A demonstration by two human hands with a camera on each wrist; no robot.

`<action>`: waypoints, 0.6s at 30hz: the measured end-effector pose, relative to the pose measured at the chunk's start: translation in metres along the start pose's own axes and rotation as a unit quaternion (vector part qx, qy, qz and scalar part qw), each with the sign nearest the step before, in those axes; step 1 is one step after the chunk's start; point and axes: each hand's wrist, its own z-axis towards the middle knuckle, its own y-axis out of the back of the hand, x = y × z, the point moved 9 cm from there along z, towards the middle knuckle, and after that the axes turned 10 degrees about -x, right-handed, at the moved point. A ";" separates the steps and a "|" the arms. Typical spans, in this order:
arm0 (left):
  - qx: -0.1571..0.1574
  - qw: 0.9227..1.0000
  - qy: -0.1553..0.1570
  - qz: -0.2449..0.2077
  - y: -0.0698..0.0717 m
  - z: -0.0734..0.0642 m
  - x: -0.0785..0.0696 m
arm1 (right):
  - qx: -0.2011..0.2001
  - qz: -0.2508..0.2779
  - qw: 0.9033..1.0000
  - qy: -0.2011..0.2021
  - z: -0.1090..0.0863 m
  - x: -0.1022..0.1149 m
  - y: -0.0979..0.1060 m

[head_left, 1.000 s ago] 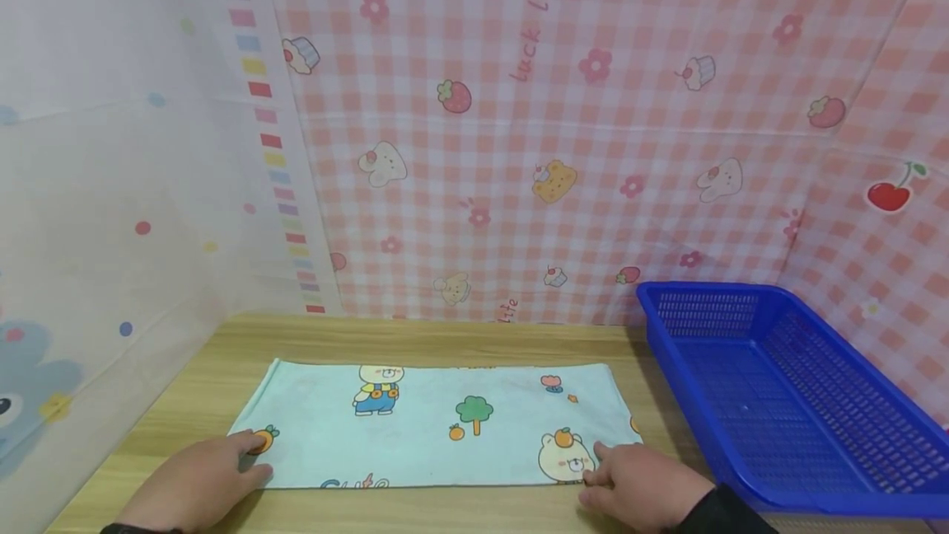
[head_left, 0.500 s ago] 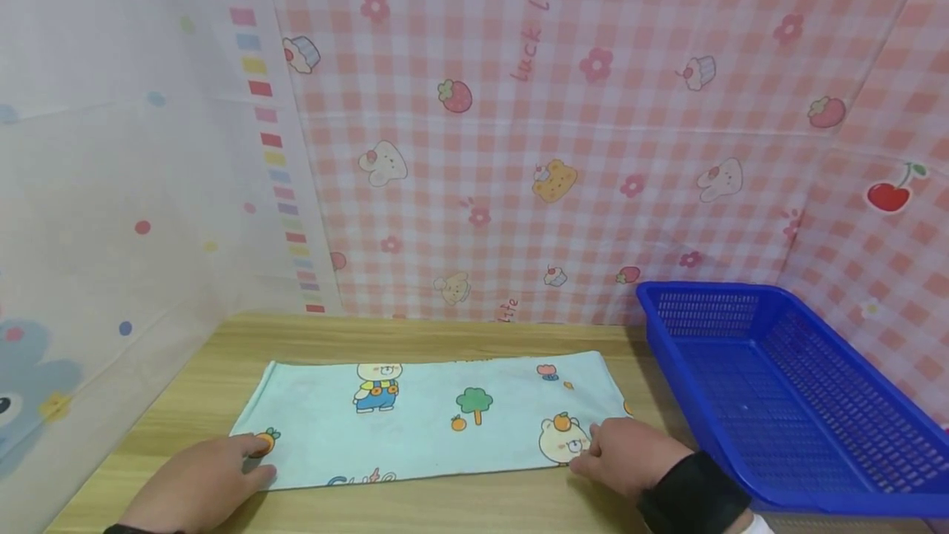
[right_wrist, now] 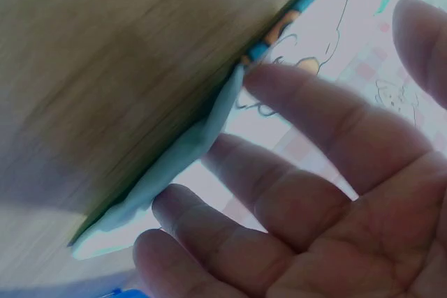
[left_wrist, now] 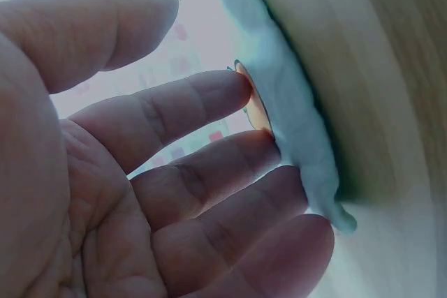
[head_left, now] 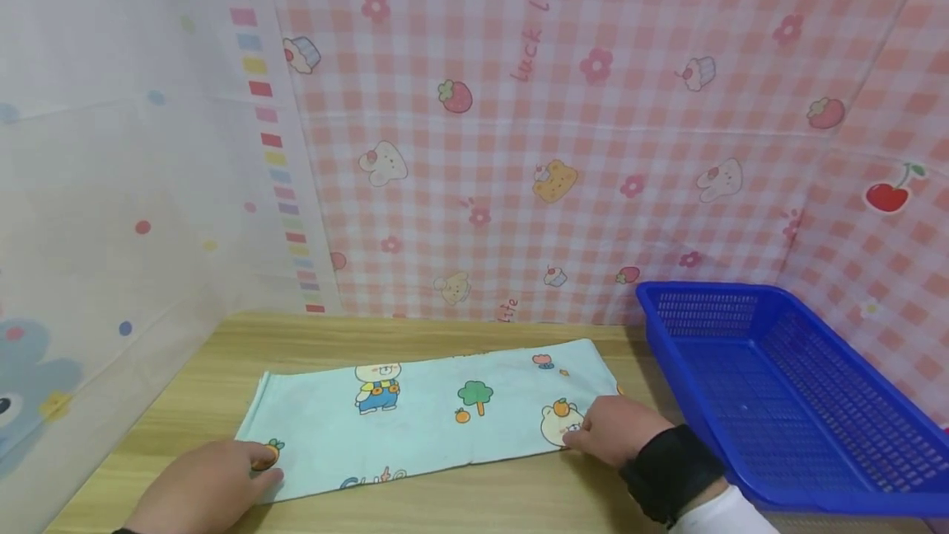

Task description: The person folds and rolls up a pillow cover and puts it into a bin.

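Mint-green, bear-printed cloth strip [head_left: 430, 431] is lying lower-centre; left hand [head_left: 203, 484] and right hand [head_left: 623, 431], fingers extended, are touching, not gripping (even pressure should be limiting creases).

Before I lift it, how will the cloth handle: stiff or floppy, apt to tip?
Probably floppy: the cloth's edge looks soft and wavy in both wrist views. Likely to sag mid-span if lifted by its ends, being long and narrow. Pushed, it should slide or bunch rather than tip, since it lies flat on the table.

Left hand [head_left: 202, 484] and right hand [head_left: 621, 430] well apart, fingers [left_wrist: 174, 111] loosely extended.
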 end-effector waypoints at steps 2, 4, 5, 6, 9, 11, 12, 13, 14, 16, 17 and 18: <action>-0.009 1.000 -0.007 0.002 0.001 -0.001 -0.005 | -0.003 0.004 1.000 0.007 0.001 0.005 0.000; -0.023 1.000 -0.014 0.005 0.004 -0.003 -0.010 | -0.005 0.015 1.000 0.021 0.002 0.012 -0.001; -0.029 0.999 -0.017 0.007 0.004 -0.004 -0.013 | -0.002 0.022 0.999 0.027 0.002 0.015 -0.003; -0.034 0.999 -0.021 0.009 0.005 -0.004 -0.015 | 0.001 0.027 0.999 0.034 0.002 0.019 -0.004; -0.042 0.999 -0.021 0.011 0.007 -0.006 -0.019 | 0.007 0.031 0.998 0.050 0.003 0.028 -0.010; -0.045 0.999 -0.023 0.011 0.007 -0.006 -0.020 | 0.013 0.024 0.998 0.051 0.003 0.029 -0.013; -0.045 0.999 -0.023 0.011 0.007 -0.006 -0.021 | 0.013 0.017 0.999 0.049 0.004 0.029 -0.014; -0.045 0.999 -0.022 0.009 0.007 -0.006 -0.021 | 0.012 0.014 0.999 0.046 0.005 0.028 -0.014; -0.044 0.999 -0.022 0.009 0.007 -0.006 -0.021 | 0.012 0.014 0.999 0.042 0.005 0.027 -0.015; -0.034 0.999 -0.016 0.007 0.005 -0.005 -0.020 | 0.012 0.011 0.999 0.039 0.006 0.024 -0.015; -0.029 0.999 -0.012 0.006 0.004 -0.005 -0.020 | 0.011 0.011 0.999 0.037 0.006 0.022 -0.015; -0.024 1.000 -0.010 0.005 0.003 -0.005 -0.019 | 0.010 0.012 0.999 0.034 0.006 0.020 -0.015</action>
